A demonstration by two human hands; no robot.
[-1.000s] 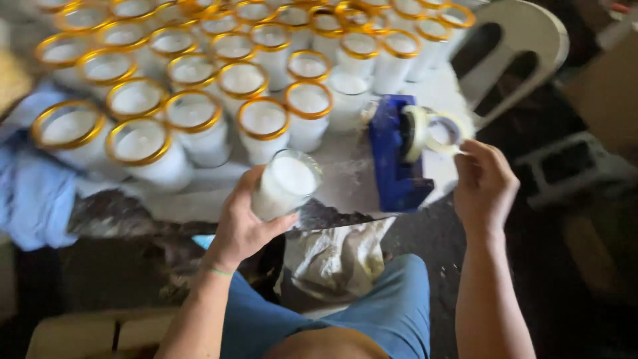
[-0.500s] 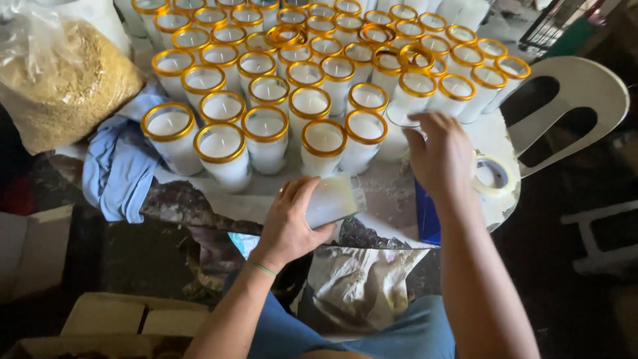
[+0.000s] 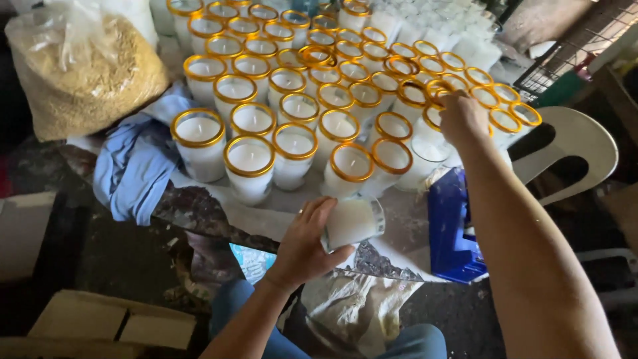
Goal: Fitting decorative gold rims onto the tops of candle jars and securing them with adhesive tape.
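Nearest: blue-jeaned knees at bottom edge, crumpled pale cloth between them, flattened cardboard on dark floor to the left.

Just above: left hand clenched around a glass candle jar, fingers wrapped on its side, thumb under the near edge. Jar tilted toward the lens, white wax filling it, rim bare (no gold band on this one). Held just off the near edge of the table, close in front of the first row.

To the right of it: blue tape dispenser at the table's near right corner, partly hidden behind the right forearm.

Middle: rows of white candle jars with gold-banded rims, packed tight, touching or nearly so, upright. Blue rag bunched at the left end of the front row, hanging over the table edge.

Further: right hand stretched out over the right side of the rows, palm down, fingers curled onto a gold rim band; grasp itself hidden under the knuckles, cannot tell whether pinched or just touching.

Right of that: white plastic chair, back curving beside the table.

Far left: clear plastic bag of tan granules, resting against the rearmost jars. Far top: more banded jars, then plain white ones, blurred.
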